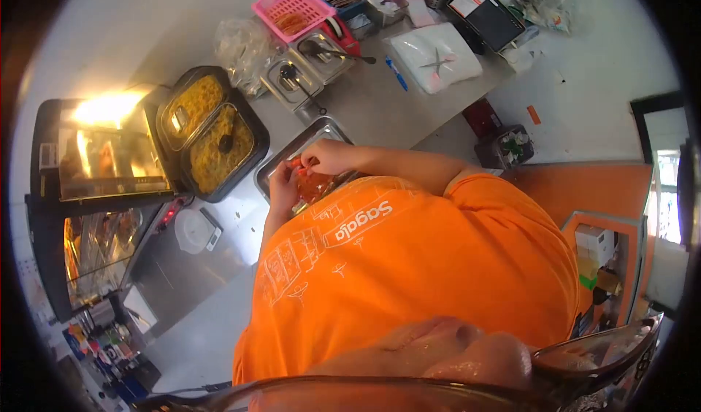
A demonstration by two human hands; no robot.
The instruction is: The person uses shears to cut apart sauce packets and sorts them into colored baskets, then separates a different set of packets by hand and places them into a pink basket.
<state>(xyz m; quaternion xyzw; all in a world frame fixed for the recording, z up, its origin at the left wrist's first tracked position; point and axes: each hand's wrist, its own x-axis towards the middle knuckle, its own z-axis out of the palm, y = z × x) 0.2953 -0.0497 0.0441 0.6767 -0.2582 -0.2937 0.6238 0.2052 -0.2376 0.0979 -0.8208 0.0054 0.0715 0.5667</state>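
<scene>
My left hand [282, 187] and my right hand [328, 156] are close together in front of my chest, over a shallow metal tray [322, 128]. Between them is a clear plastic bag [312, 186] with orange-red contents, its lower part partly hidden by my shirt. The fingers of my right hand are pinched at the top of the bag, where small red bits show. My left fingers are curled round the bag's near side. Exactly how each finger grips is too small to tell.
Two lidded metal containers [292, 82] with black-handled utensils stand beyond the tray. A black two-part pan [219, 156] of yellowish food and a lit warming cabinet [109, 149] are at left. Pink basket [292, 10], blue pen [396, 74], white packet [436, 58] and tablet [485, 16] lie farther back.
</scene>
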